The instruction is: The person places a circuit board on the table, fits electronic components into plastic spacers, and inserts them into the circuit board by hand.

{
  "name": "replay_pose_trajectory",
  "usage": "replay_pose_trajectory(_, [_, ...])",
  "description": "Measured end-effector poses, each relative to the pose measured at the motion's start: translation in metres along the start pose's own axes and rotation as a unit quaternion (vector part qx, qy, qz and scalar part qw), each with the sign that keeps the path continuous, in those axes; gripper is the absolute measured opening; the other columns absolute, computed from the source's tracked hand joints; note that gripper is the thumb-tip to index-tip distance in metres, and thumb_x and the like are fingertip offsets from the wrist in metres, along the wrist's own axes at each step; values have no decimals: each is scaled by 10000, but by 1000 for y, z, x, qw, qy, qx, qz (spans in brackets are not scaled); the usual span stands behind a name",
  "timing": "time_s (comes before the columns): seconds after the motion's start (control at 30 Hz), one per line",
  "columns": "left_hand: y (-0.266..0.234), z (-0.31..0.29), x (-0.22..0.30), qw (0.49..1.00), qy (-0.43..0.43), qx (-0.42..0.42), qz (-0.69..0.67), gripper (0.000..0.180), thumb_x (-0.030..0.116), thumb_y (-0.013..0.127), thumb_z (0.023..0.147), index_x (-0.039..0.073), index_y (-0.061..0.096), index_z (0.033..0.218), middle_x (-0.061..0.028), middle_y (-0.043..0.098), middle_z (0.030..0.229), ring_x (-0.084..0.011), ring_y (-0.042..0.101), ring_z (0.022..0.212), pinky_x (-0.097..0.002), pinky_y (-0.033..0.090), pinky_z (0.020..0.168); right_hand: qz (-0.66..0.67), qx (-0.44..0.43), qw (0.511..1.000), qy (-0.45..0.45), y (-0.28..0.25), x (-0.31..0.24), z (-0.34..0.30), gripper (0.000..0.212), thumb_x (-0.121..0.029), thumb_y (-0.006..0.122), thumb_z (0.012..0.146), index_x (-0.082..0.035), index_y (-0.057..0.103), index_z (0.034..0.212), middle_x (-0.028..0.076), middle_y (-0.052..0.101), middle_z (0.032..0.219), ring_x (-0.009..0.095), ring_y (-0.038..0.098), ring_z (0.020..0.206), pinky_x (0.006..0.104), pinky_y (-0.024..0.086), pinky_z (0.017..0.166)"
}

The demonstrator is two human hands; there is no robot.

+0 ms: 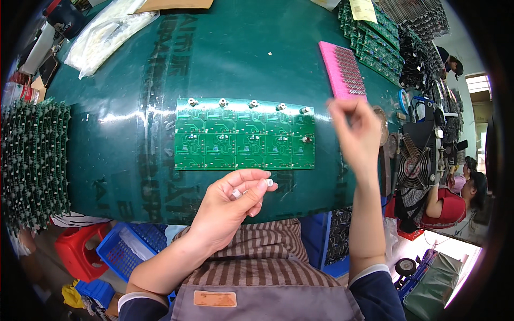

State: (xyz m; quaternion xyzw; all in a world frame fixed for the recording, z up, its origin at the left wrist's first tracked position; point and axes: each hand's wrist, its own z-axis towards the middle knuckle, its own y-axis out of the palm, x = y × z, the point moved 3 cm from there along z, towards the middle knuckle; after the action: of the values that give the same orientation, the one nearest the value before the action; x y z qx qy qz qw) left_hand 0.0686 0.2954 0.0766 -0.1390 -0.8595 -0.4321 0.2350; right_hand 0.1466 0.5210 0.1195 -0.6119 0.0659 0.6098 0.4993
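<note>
A green circuit board panel lies flat on the table in front of me. Small metal cylindrical parts stand along its far edge, and more sit across its middle row. Just off its near edge, my left hand is closed around small white plastic pieces; one white piece shows at the fingertips and another in the curled fingers. My right hand is off the board's right side, thumb and forefinger pinched together at the near edge of a pink foam block. Whatever the pinch holds is too small to make out. Rows of metal parts stand in the foam.
Stacked circuit boards rise at the left and far right. A clear bag of white pieces lies far left. A fan stands at the right edge. Blue basket and red stool are below; other people sit at right.
</note>
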Motion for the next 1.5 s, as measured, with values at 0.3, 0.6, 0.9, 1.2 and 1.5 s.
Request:
replay_pose_trajectory(0.3, [3,-1,0,999,1,-19,-45,201,136,608,905,23,589,1070,-51,637,943,-57,506,687,-199,412,590,225,-159,960,60,38,-46,-77,97,68,664,760,17,616,827,122,670,879,185,655,851,283,516,757])
replay_pose_trajectory(0.6, [-2,-4,-3,997,-23,-49,-56,168,117,621,894,24,568,1024,-73,666,909,-61,505,654,-202,408,571,157,-185,970,-4,42,-46,-75,123,28,697,735,-9,644,839,94,678,847,186,658,816,283,509,726])
replay_pose_trajectory(0.9, [-2,-8,-7,998,-22,-7,-54,221,99,542,923,8,510,1122,-169,588,1133,-160,598,920,-255,499,805,-75,-86,992,-55,41,-29,-29,81,-31,689,752,-20,680,832,100,668,768,196,644,704,288,478,619])
replay_pose_trajectory(1.2, [-4,-10,-1,998,-33,-13,-44,264,117,442,967,-41,480,1176,-206,573,1151,-264,586,1085,-349,478,958,-109,-122,986,-33,46,-28,-21,75,-59,679,763,-19,676,827,101,665,762,204,643,688,299,476,602])
replay_pose_trajectory(1.5, [-1,-9,0,998,-35,3,-43,244,217,444,984,16,519,1099,-198,597,1111,-245,621,1021,-334,507,905,-120,-93,986,-74,51,-26,-29,70,-36,694,750,-26,664,812,90,660,767,200,633,696,289,483,607])
